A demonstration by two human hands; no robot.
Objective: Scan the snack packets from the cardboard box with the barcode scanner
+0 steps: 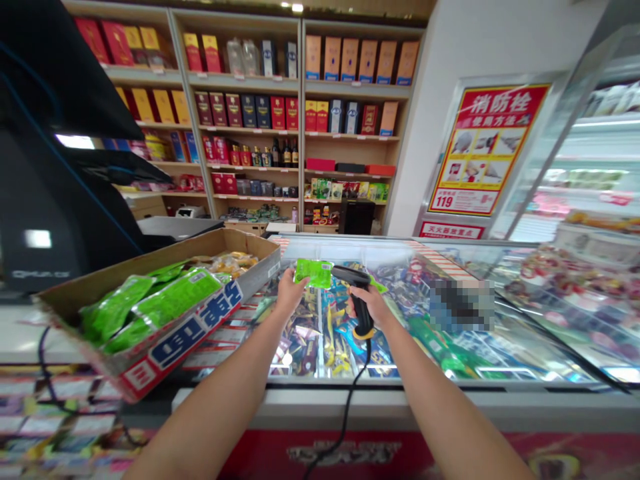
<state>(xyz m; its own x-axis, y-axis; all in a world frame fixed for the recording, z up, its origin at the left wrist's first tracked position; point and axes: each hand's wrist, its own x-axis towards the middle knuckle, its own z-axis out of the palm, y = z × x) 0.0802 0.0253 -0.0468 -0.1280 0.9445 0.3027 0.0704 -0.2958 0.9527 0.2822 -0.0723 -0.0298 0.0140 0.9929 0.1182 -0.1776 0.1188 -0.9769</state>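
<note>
My left hand pinches a bright green plastic packet by its lower edge and holds it up over the freezer. Just to the right, my right hand is wrapped around the grip of a black handheld barcode scanner with yellow trim. The scanner's head points left, close to the packet. Its black coiled cord hangs down past the freezer front. Left of my hands, a cardboard box holds several green packets and some yellow packets.
A glass-topped chest freezer full of colourful packets lies below my hands, with one pixelated patch on it. A black terminal stands at far left. Behind are wooden shelves of boxed liquor and a red fire-safety poster.
</note>
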